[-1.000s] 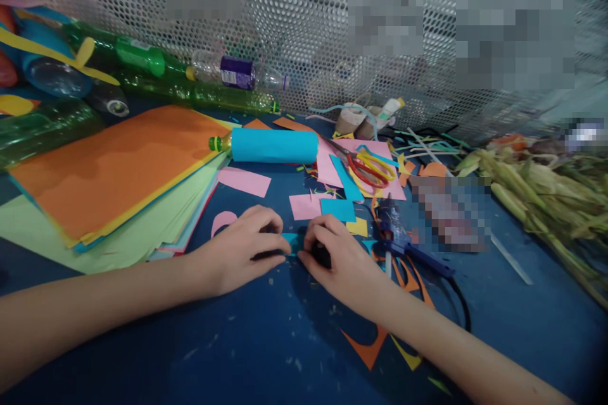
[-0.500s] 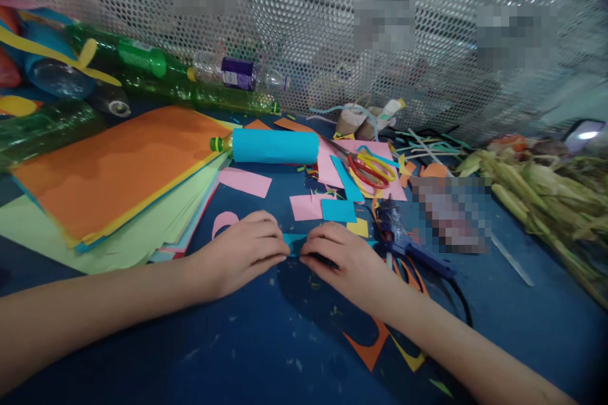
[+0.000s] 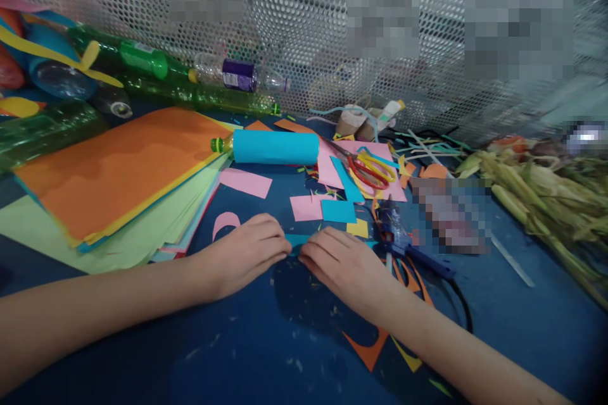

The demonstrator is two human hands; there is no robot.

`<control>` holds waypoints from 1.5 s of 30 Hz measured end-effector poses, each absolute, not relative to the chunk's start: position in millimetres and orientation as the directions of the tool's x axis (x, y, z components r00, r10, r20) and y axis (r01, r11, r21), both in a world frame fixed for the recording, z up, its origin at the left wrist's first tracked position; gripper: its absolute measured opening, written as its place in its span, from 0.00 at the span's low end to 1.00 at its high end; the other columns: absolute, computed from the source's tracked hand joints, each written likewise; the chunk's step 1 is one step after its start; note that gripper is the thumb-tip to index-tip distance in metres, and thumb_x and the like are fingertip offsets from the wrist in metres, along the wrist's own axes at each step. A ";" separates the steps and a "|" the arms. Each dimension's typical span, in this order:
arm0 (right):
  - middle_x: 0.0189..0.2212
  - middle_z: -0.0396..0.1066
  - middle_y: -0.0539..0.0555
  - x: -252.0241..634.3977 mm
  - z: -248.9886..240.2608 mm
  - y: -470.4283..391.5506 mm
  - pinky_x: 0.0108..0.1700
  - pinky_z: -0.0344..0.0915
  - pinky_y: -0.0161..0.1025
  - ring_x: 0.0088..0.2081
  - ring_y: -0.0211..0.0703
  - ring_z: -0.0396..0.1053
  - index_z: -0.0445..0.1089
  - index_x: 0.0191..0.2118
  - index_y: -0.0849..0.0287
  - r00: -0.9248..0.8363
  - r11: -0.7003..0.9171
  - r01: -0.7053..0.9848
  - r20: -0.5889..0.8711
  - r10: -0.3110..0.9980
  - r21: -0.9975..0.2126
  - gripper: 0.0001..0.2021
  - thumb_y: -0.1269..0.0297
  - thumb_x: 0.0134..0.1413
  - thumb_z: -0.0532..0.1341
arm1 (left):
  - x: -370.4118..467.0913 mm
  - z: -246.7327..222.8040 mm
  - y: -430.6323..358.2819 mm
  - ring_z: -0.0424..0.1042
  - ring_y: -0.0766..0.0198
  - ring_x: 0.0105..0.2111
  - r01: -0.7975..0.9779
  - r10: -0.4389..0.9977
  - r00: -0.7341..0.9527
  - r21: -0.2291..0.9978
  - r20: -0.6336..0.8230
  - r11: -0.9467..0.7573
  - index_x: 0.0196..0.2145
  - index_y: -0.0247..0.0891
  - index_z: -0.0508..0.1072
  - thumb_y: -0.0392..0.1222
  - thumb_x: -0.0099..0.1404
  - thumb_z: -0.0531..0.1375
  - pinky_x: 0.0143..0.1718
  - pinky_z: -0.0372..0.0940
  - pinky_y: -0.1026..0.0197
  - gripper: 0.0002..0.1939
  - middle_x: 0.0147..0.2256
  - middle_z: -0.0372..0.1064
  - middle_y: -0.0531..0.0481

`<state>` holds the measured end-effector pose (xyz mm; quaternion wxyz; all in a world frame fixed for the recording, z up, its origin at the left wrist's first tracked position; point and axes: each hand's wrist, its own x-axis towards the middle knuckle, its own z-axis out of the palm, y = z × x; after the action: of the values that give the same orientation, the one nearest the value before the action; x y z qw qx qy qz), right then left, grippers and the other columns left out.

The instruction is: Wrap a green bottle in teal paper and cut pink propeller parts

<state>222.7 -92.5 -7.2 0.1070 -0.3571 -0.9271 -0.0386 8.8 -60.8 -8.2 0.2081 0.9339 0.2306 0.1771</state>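
A narrow blue paper strip (image 3: 297, 243) lies between my hands, low over the dark blue table. My left hand (image 3: 254, 247) pinches its left part, with the fingertips pressed together. On the right, my right hand (image 3: 339, 266) has its fingers closed on the same strip, a short gap from the left fingertips. The strip's far end shows beyond the right hand, near the blue glue gun (image 3: 403, 250). A bottle wrapped in blue paper (image 3: 275, 147) rests on its side beyond my hands. Pink pieces and a blue rectangle (image 3: 338, 210) lie just past my fingers.
Stacked coloured paper (image 3: 118, 164) covers the left side. Green and clear bottles (image 3: 237, 74) lie along the perforated metal wall. Red and yellow scissors (image 3: 370, 171) sit on pink paper at centre right. Dry husks (image 3: 536, 183) are at the far right, and orange cutouts (image 3: 373, 351) lie near my right forearm.
The fingers of my right hand have drawn closer together and curled down over the strip. My left hand has barely shifted.
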 end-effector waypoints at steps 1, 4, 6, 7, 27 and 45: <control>0.30 0.68 0.55 222.3 -6.5 -92.1 0.38 0.62 0.42 0.36 0.43 0.63 0.68 0.36 0.61 -0.709 0.732 0.680 0.219 0.670 -0.039 0.10 0.69 0.61 0.50 | 9.2 -8.2 -60.8 0.60 0.61 0.40 0.360 0.508 0.828 0.471 0.236 -0.806 0.40 0.35 0.68 0.36 0.68 0.48 0.45 0.57 0.57 0.10 0.36 0.64 0.47; 0.31 0.67 0.55 220.3 -3.2 -90.4 0.38 0.62 0.40 0.35 0.42 0.63 0.67 0.34 0.61 -0.651 0.680 0.701 0.197 0.733 -0.215 0.09 0.68 0.60 0.50 | 9.5 -7.9 -61.4 0.60 0.61 0.38 0.373 0.518 0.819 0.459 0.245 -0.807 0.39 0.36 0.68 0.35 0.67 0.48 0.43 0.58 0.57 0.10 0.34 0.63 0.47; 0.31 0.66 0.54 218.9 -1.7 -89.5 0.39 0.62 0.40 0.36 0.42 0.63 0.66 0.33 0.60 -0.603 0.633 0.700 0.200 0.772 -0.331 0.07 0.69 0.59 0.52 | 9.0 -7.8 -62.1 0.60 0.60 0.37 0.381 0.515 0.823 0.439 0.240 -0.814 0.40 0.36 0.69 0.34 0.67 0.48 0.40 0.58 0.58 0.11 0.33 0.62 0.47; 0.31 0.66 0.53 218.3 -1.4 -89.2 0.39 0.62 0.40 0.36 0.42 0.63 0.66 0.33 0.59 -0.578 0.610 0.699 0.208 0.789 -0.374 0.06 0.70 0.58 0.53 | 8.6 -7.8 -62.5 0.59 0.60 0.37 0.384 0.515 0.824 0.433 0.238 -0.816 0.40 0.37 0.69 0.33 0.67 0.47 0.39 0.58 0.59 0.12 0.33 0.62 0.46; 0.32 0.62 0.54 215.8 -3.5 -90.3 0.39 0.62 0.42 0.37 0.43 0.62 0.64 0.31 0.58 -0.444 0.482 0.717 0.204 0.872 -0.504 0.02 0.71 0.54 0.56 | 6.0 -11.0 -60.3 0.61 0.61 0.39 0.347 0.514 0.815 0.485 0.268 -0.803 0.41 0.39 0.70 0.34 0.66 0.49 0.41 0.59 0.58 0.11 0.35 0.64 0.47; 0.33 0.67 0.51 226.4 -2.7 -84.0 0.42 0.64 0.39 0.39 0.39 0.65 0.67 0.33 0.56 -0.526 0.548 0.649 0.210 0.824 -0.527 0.04 0.70 0.55 0.56 | 8.5 -10.1 -59.8 0.62 0.61 0.39 0.397 0.563 0.777 0.475 0.281 -0.785 0.40 0.37 0.72 0.38 0.66 0.51 0.42 0.59 0.58 0.10 0.35 0.65 0.48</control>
<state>226.4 -84.0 -2.7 0.2230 -0.4327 -0.8511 0.1964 8.5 -59.8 -10.1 0.1989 0.9215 0.2603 0.2087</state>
